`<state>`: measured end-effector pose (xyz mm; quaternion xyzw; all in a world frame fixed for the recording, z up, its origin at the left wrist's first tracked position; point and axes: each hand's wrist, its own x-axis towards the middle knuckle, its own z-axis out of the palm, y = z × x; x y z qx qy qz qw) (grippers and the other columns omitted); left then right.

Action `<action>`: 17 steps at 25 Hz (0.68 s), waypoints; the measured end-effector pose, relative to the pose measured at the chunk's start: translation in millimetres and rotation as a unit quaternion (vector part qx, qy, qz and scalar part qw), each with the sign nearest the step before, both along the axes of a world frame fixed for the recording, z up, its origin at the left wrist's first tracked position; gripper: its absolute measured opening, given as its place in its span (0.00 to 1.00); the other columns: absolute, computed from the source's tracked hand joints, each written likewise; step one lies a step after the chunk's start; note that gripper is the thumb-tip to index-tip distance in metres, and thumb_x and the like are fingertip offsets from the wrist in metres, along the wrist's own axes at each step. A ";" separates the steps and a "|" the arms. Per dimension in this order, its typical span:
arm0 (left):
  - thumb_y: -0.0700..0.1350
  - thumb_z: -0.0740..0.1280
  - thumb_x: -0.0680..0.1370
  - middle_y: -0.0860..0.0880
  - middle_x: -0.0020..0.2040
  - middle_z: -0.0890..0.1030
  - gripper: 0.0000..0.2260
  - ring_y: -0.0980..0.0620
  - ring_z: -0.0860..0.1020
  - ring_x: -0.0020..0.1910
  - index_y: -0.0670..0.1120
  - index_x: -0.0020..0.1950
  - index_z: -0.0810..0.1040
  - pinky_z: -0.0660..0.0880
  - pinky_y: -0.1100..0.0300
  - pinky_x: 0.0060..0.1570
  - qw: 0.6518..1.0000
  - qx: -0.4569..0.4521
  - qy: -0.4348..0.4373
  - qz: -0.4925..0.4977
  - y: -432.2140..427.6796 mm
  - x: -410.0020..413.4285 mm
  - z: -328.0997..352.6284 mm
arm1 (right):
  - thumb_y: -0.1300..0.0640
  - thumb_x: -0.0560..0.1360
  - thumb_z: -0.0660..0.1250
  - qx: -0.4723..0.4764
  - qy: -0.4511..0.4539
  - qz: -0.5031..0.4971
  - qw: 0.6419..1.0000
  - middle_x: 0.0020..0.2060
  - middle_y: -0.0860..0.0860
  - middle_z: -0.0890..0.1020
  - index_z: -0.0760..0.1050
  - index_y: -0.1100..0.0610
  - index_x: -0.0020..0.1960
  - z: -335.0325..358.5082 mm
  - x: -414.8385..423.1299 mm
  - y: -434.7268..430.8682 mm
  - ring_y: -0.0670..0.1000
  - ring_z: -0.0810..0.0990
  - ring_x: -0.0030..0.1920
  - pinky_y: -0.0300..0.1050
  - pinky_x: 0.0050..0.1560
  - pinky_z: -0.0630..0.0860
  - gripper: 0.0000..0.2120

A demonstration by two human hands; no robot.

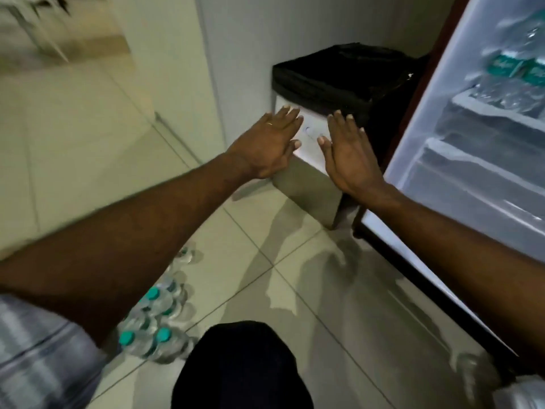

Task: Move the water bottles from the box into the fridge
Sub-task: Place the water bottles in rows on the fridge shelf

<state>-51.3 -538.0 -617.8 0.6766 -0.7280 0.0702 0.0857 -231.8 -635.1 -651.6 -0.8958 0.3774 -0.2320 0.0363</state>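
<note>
Bottom centre of frame: a dark, rounded shape, likely the person's knee in dark cloth; too blurred to be sure. Bottom left corner: a striped grey sleeve.

Lower left, just beside the knee: a cluster of clear plastic water bottles with teal caps stood on the pale glossy tiled floor, partly hidden under the left forearm. A few more ran in a line toward the upper left of the cluster. No box was visible around them. Bottom right corner: one more clear blurred object on the floor, could not tell what.

Both arms were stretched forward, bare. Left hand and right hand sat mid-frame, near each other but apart. Both were flat and empty, palms down, fingers extended and held together, gripping nothing. A ring showed on one left finger.

Behind the hands: a white bin with a black bag liner against the white wall, centre to upper centre. Could not tell whether the fingertips touched the bin front.

Right edge of frame: open fridge with white lit interior. Upper right, on its top shelf: clear water bottles with teal labels, blurred. The lower shelves looked bare.
</note>
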 end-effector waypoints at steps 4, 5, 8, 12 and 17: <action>0.51 0.51 0.85 0.41 0.80 0.54 0.26 0.44 0.51 0.80 0.40 0.80 0.56 0.49 0.48 0.77 0.995 0.039 -0.011 0.088 81.2 80.5 -47.5 | 0.47 0.86 0.48 0.070 -0.004 0.104 0.992 0.81 0.56 0.55 0.53 0.58 0.81 -57.4 79.7 65.3 0.56 0.52 0.81 0.57 0.81 0.51 0.27; 0.51 0.51 0.85 0.41 0.80 0.54 0.26 0.44 0.51 0.80 0.40 0.80 0.56 0.50 0.47 0.77 0.993 0.046 -0.009 0.112 100.7 97.4 -59.4 | 0.47 0.86 0.48 0.079 -0.003 0.129 0.989 0.81 0.55 0.55 0.53 0.58 0.81 -71.4 94.3 80.7 0.55 0.52 0.81 0.56 0.81 0.50 0.27; 0.52 0.51 0.85 0.42 0.81 0.53 0.26 0.45 0.49 0.80 0.41 0.80 0.54 0.48 0.48 0.78 0.979 0.062 0.020 0.192 165.5 142.0 -97.1 | 0.48 0.86 0.50 0.075 0.006 0.218 0.973 0.80 0.56 0.57 0.56 0.60 0.81 -114.6 136.3 131.9 0.56 0.54 0.81 0.56 0.80 0.53 0.27; 0.53 0.50 0.85 0.43 0.81 0.50 0.27 0.46 0.47 0.80 0.42 0.81 0.52 0.46 0.48 0.78 0.956 0.106 0.064 0.265 255.3 159.4 -148.7 | 0.49 0.86 0.55 0.088 0.052 0.320 0.942 0.80 0.55 0.57 0.56 0.59 0.81 -173.4 168.8 201.1 0.54 0.54 0.81 0.55 0.80 0.56 0.27; 0.55 0.51 0.84 0.46 0.81 0.48 0.28 0.48 0.46 0.80 0.45 0.81 0.49 0.46 0.50 0.78 0.922 0.161 0.123 0.331 334.8 141.8 -200.2 | 0.51 0.86 0.55 0.105 0.100 0.397 0.906 0.81 0.55 0.55 0.53 0.58 0.81 -212.9 184.8 255.9 0.53 0.52 0.81 0.47 0.79 0.52 0.28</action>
